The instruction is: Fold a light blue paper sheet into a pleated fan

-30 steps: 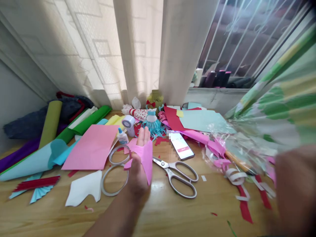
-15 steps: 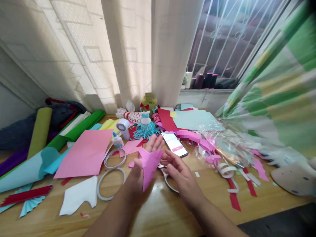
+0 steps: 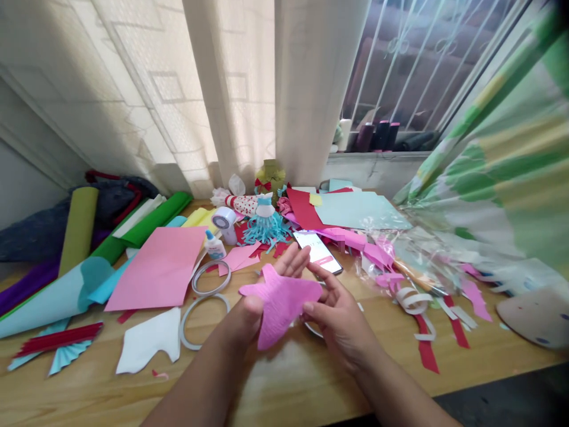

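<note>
Pink crepe paper cutout (image 3: 280,308): star-like piece, lower middle of the frame, held above the table (image 3: 267,385)
Left hand (image 3: 244,317): grip clamped on the cutout, thumb in front, fingers behind
Right hand (image 3: 340,323): fingers against the cutout's right side; whether that grip is clamped is hard to tell from this angle
Nearest: smartphone (image 3: 316,249) just past the fingertips; two tape rings (image 3: 211,263) left of the hands
Around: pink card sheet (image 3: 155,267), glue bottle (image 3: 214,247), blue paper tassel figure (image 3: 265,231) at centre — cellophane wrap (image 3: 413,255) to the right
</note>
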`<state>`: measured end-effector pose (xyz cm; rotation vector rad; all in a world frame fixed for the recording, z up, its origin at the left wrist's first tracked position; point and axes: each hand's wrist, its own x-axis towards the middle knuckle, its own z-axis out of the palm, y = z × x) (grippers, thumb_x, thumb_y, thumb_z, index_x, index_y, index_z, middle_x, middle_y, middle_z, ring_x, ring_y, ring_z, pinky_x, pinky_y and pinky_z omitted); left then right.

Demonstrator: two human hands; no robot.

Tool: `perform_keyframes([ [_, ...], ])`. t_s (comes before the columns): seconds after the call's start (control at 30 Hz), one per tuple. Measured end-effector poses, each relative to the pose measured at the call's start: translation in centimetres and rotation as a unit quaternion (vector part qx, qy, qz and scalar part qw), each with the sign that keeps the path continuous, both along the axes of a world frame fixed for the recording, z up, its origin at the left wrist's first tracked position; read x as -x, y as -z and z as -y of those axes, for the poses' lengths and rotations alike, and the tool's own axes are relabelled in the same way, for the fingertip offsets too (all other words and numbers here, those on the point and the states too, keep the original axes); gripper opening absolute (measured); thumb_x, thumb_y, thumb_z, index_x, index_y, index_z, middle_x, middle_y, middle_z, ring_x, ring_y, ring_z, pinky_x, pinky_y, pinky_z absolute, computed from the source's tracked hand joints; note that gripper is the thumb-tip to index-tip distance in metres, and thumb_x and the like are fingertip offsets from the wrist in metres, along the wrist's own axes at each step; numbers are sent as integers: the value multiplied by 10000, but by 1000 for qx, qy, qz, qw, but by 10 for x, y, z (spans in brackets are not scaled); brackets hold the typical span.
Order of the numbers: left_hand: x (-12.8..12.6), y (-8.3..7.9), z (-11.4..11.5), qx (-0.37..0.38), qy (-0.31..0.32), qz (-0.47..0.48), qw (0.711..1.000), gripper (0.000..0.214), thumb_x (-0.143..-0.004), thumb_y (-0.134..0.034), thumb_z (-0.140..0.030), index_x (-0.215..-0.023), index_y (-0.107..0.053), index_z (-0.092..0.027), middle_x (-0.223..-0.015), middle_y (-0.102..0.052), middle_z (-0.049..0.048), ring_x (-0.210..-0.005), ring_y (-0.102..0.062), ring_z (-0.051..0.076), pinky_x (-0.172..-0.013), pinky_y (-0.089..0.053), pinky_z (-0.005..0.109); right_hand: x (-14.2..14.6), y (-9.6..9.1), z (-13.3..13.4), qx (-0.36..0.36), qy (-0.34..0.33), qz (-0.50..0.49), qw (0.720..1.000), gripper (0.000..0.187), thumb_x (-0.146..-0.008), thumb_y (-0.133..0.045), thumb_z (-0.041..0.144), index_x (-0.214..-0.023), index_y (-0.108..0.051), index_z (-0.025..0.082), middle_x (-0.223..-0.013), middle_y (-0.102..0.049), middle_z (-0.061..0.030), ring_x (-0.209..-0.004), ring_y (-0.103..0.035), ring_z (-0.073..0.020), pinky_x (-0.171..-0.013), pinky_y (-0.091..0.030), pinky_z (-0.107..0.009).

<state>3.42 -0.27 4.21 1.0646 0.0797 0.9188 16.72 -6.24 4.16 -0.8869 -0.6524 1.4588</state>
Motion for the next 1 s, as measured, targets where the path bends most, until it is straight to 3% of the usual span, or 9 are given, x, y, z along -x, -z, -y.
perform_keyframes([
  [0.1, 4, -6, 1, 10, 8, -8, 1000, 1082, -539, -587, -798, -1421, -318, -231, -1519, -248, 115, -1406, -124, 341, -1111, -179, 525, -9, -3, 3, -3, -26, -35, 999, 763, -619, -777, 151, -1291, -427, 243, -787, -666, 7, -676, -611, -140, -634, -466, -268],
  [0.23, 10, -15, 4, 25, -3, -12, 1000, 1023, -559, -593, -780, -1390, -385, -221, -1497, -307, 110, -1401, -163, 327, -1136, -144, 490, -22, -7, 7, 6, -49, -56, 997, 744, -596, -774, 135, -1262, -470, 268, -874, -669, -10, -735, -620, -141, -663, -469, -258],
  [0.37, 7, -19, 5, 100, 2, 49, 994, 1033, -566, -495, -839, -1359, -424, -182, -1473, -346, 135, -1387, -201, 348, -1136, -129, 514, -31, -5, 8, 29, -61, -62, 996, 767, -570, -776, 131, -1261, -475, 269, -910, -663, -24, -729, -618, -149, -657, -480, -275],
  [0.53, -1, -21, 7, 207, -1, 118, 971, 1135, -599, -279, -894, -1413, -298, -103, -1477, -308, 197, -1381, -212, 356, -1131, -168, 504, -38, 7, 11, 39, -67, -67, 995, 768, -580, -766, 125, -1269, -473, 293, -921, -634, -11, -699, -608, -144, -618, -478, -274],
  [0.77, -2, -26, 10, 250, -10, 159, 955, 1058, -702, -207, -849, -1429, -230, -81, -1465, -332, 195, -1347, -311, 333, -1130, -199, 469, -46, 22, 10, 32, -92, -2, 995, 720, -593, -768, 190, -1252, -496, 294, -1002, -604, -30, -776, -604, -170, -657, -478, -297],
  [0.83, -2, -26, 9, 254, -10, 157, 954, 1037, -717, -218, -839, -1424, -245, -81, -1457, -347, 193, -1344, -318, 331, -1128, -196, 470, -50, 24, 5, 6, -47, 80, 996, 653, -654, -744, 255, -1256, -496, 288, -954, -597, -29, -818, -595, -186, -722, -482, -333],
  [0.9, -1, -25, 9, 253, -15, 153, 955, 1019, -728, -228, -829, -1414, -271, -77, -1455, -351, 193, -1344, -317, 331, -1128, -197, 466, -51, 20, -1, -44, 76, 209, 974, 547, -750, -677, 313, -1265, -494, 289, -1000, -592, -43, -926, -579, -207, -827, -465, -376],
  [0.97, 0, -25, 8, 248, -21, 141, 958, 995, -743, -252, -813, -1408, -289, -74, -1459, -346, 191, -1349, -309, 329, -1131, -195, 457, -48, 8, -5, -133, 196, 352, 905, 502, -818, -605, 328, -1300, -473, 292, -1190, -553, -71, -1104, -524, -246, -952, -405, -431],
  [1.0, 1, -24, 8, 244, -20, 133, 960, 991, -746, -262, -809, -1409, -290, -73, -1462, -340, 190, -1354, -298, 329, -1134, -188, 454, -43, -1, -6, -189, 219, 419, 860, 525, -831, -585, 331, -1335, -442, 294, -1302, -500, -76, -1194, -469, -273, -1005, -359, -465],
])
